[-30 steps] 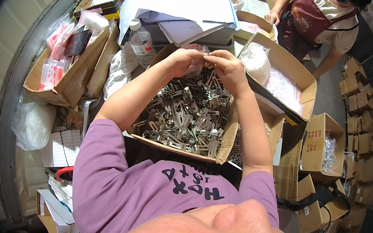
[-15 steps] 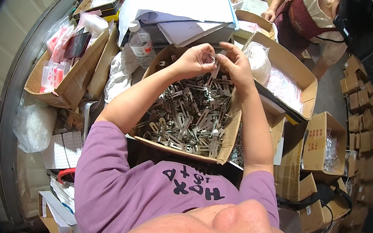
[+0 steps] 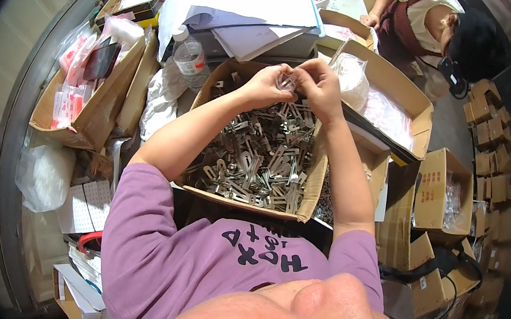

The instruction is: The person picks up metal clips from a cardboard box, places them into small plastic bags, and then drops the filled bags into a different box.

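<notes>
Both hands have drifted slightly rightward: left hand (image 3: 266,86) and right hand (image 3: 319,86) pinch one small metal clip (image 3: 287,82) between them, above the far end of the cardboard box of clips (image 3: 311,192).

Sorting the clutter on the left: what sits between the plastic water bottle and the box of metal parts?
In the head view, crumpled white plastic bags lie between the water bottle and the metal-parts box.
</notes>
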The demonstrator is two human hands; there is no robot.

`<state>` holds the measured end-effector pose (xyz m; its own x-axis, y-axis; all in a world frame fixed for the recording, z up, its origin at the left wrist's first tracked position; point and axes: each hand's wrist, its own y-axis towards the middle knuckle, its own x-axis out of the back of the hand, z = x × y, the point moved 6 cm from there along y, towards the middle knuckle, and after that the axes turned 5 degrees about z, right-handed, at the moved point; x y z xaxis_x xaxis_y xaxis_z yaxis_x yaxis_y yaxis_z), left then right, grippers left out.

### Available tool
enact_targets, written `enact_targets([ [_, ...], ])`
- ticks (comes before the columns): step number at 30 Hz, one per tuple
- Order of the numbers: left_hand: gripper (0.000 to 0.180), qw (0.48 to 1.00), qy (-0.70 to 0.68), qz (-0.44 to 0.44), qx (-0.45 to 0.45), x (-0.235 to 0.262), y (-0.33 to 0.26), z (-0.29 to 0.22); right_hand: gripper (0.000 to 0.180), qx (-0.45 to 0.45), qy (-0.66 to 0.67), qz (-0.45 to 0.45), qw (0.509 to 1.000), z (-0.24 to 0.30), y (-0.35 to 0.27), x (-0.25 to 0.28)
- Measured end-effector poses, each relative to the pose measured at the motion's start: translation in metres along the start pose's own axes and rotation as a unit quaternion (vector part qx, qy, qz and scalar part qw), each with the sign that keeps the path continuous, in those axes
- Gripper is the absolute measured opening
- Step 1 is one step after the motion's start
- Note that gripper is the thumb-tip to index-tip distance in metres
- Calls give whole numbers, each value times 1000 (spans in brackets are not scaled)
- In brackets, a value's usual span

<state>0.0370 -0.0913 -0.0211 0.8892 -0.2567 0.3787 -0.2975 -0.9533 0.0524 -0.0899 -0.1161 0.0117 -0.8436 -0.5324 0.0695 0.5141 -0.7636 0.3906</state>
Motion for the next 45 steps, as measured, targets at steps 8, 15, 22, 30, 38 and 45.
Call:
enact_targets([
  [8, 40, 991, -132, 3, -18, -3, -5, -2, 18, 49, -206, -91, 973, 17, -2, 38],
  [15, 41, 979, -204, 20, -18, -2, -9, -19, 20, -234, -360, 112, 896, 50, -63, 107],
  [22, 45, 978, -206, 33, -18, -9, -12, -26, 39, -296, -494, 300, 760, -1, -156, 67],
  [30, 42, 976, -212, 39, -27, -12, -15, -30, 24, -312, -448, 201, 813, -12, -173, 74],
  [38, 38, 975, -210, 59, -41, -16, -16, -34, 27, -216, -499, 267, 796, -6, -171, 68],
  [45, 38, 977, -195, 78, -32, -21, -17, -32, 16, -411, 22, 66, 909, -8, -174, 98],
])
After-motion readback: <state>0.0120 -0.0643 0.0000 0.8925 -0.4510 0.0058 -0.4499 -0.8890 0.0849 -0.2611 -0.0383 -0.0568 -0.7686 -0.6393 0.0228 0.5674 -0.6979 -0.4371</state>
